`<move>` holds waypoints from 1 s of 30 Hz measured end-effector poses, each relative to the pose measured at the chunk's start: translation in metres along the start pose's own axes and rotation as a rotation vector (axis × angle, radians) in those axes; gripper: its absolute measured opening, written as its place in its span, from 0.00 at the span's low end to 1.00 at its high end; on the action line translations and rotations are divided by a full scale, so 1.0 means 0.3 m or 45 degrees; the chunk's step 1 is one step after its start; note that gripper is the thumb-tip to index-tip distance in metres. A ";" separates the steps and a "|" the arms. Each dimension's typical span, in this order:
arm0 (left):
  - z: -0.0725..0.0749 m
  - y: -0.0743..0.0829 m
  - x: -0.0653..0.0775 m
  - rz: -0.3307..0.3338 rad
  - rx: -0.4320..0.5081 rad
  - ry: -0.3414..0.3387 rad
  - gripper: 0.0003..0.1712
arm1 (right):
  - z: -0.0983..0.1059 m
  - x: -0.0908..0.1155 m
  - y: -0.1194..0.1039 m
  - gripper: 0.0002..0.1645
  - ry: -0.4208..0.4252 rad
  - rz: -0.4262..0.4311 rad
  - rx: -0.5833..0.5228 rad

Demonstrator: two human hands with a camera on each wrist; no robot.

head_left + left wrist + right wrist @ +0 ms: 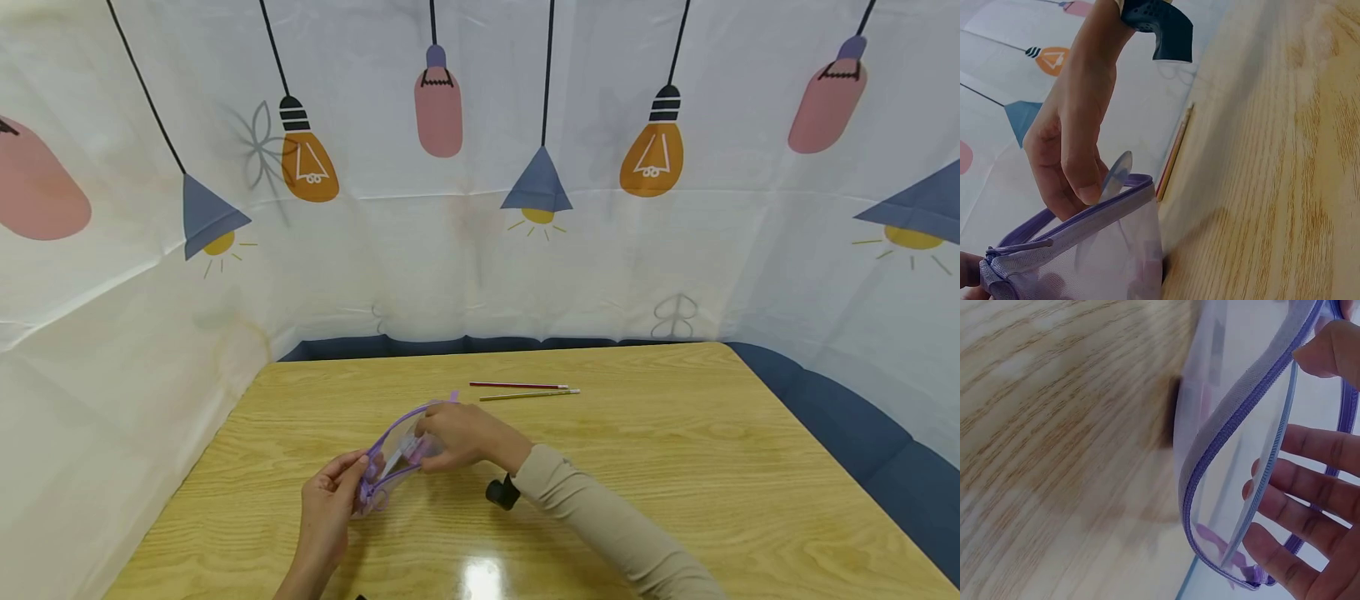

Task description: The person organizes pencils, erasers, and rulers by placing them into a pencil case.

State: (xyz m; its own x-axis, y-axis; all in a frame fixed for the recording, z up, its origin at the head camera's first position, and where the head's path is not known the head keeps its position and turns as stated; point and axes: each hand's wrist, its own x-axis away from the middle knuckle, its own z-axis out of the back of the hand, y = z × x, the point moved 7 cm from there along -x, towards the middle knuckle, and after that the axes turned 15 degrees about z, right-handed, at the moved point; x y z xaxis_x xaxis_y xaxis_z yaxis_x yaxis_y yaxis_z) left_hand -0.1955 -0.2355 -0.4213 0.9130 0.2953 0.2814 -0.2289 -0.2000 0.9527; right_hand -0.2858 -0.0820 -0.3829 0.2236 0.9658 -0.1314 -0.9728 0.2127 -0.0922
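A see-through pencil pouch (395, 425) with a purple zip stands with its mouth open on the table. My left hand (327, 498) grips its near left end, thumb on the zip. My right hand (467, 435) is at the mouth and pinches a clear protractor (1270, 470), thumb on one side and fingers on the other. In the left wrist view the rounded end of the protractor (1119, 175) sticks up above the zip, its lower part inside the pouch. Pinkish items show blurred through the pouch wall.
Beyond the pouch, a dark red pencil (517, 385) and a gold-coloured pencil (528, 395) lie side by side on the wooden table (675, 467). A black wrist camera (502, 492) hangs under the right wrist. A lamp-print curtain (480, 267) and navy padding (847, 425) border the table.
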 end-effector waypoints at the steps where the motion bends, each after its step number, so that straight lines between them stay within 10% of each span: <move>1: 0.000 0.000 0.000 0.001 0.003 -0.001 0.14 | -0.001 -0.001 -0.001 0.24 -0.004 0.000 0.006; 30: -0.002 -0.002 -0.001 0.003 -0.031 0.062 0.11 | -0.041 -0.047 0.010 0.20 0.032 0.183 -0.195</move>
State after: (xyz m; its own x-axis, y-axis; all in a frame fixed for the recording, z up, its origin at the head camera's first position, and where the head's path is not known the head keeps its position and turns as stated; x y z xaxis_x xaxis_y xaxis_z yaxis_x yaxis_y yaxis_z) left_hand -0.1958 -0.2348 -0.4219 0.8951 0.3400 0.2883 -0.2396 -0.1784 0.9543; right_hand -0.2910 -0.0968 -0.3935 0.0864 0.9802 -0.1783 -0.9746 0.0460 -0.2192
